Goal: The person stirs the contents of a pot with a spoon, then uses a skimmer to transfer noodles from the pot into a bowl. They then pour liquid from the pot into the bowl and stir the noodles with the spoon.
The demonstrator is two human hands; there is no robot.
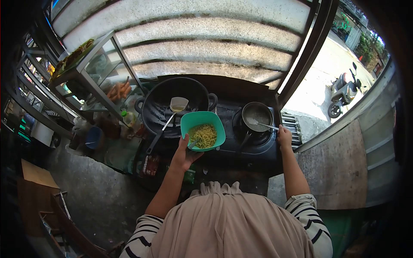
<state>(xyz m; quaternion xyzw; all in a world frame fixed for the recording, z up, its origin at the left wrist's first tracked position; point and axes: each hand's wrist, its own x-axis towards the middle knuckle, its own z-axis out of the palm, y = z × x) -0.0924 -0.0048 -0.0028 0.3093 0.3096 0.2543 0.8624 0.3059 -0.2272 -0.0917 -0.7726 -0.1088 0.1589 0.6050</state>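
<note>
My left hand grips the side of a green bowl, tilted toward me above the front of the stove. Yellow noodles lie inside it, along with the end of a utensil near my thumb. On the right burner sits a small dark saucepan with cloudy liquid in it. My right hand is closed round the handle of a long metal spoon, whose head reaches into that saucepan. Behind the bowl, a ladle with some liquid in its head rests in a large black wok.
A glass display case holding orange food stands at the left. Near it are a bottle and a blue container. Corrugated metal sheeting rises behind the stove. Outside, at the right, a motor scooter is parked.
</note>
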